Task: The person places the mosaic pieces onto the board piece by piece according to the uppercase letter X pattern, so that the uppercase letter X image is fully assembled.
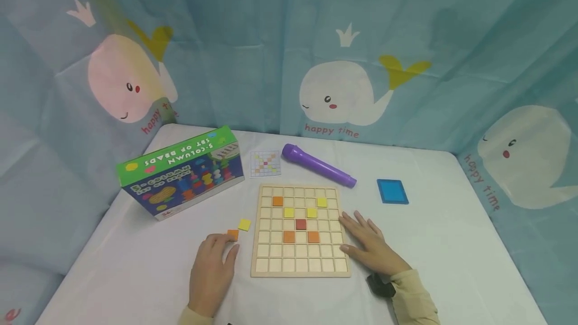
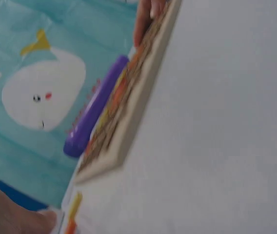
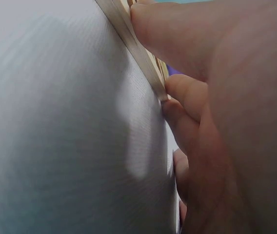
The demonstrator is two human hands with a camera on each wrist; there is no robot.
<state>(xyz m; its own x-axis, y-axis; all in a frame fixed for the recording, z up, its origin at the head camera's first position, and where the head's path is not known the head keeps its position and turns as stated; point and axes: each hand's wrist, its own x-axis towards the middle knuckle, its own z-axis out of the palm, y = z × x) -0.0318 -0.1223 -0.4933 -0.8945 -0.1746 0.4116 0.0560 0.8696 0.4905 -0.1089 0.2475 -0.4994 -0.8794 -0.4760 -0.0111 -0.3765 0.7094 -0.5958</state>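
A wooden grid board [image 1: 300,263] lies mid-table with several orange, yellow and red square tiles in its cells, among them a red tile [image 1: 301,224]. My left hand [image 1: 212,270] is left of the board, its fingertips touching a loose orange tile [image 1: 232,234]; the thumb is apart from that tile. Just beyond lies a loose yellow tile [image 1: 244,224]. My right hand [image 1: 372,247] rests with fingers spread on the board's right edge. In the right wrist view its thumb and fingertips [image 3: 185,95] touch the wooden rim [image 3: 133,48].
A pattern card [image 1: 265,164] lies behind the board, beside a purple stick with a rounded head [image 1: 318,165]. A large bead-set box [image 1: 185,174] stands at the back left. A flat blue square [image 1: 393,191] lies at the right. Curtains [image 1: 253,64] surround the table.
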